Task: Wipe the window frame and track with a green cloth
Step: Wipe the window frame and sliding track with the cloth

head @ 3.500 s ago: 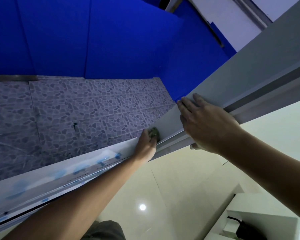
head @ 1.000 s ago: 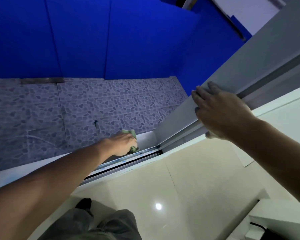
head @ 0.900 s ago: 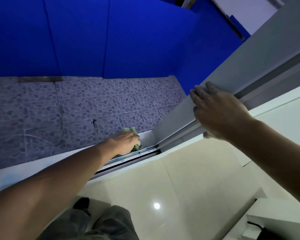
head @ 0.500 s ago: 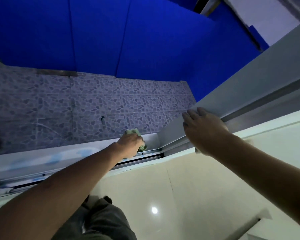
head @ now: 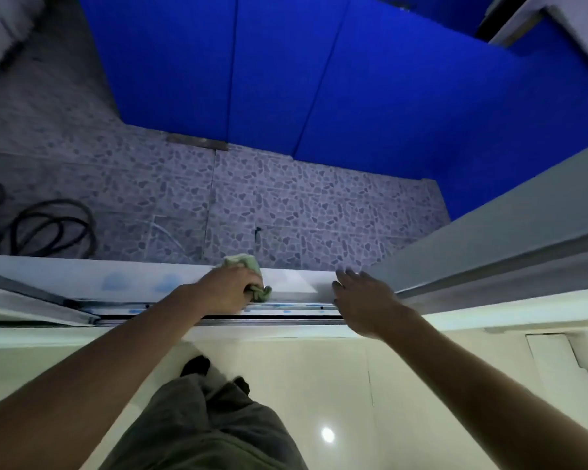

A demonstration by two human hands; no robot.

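While gripping cloth (head: 248, 262) — hands (head: 230, 288).

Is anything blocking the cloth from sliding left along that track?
Nothing visible does. The left hand grips the cloth on the track, whose stretch leftward shows only blue smudges, up to a slanted frame piece at the far left.
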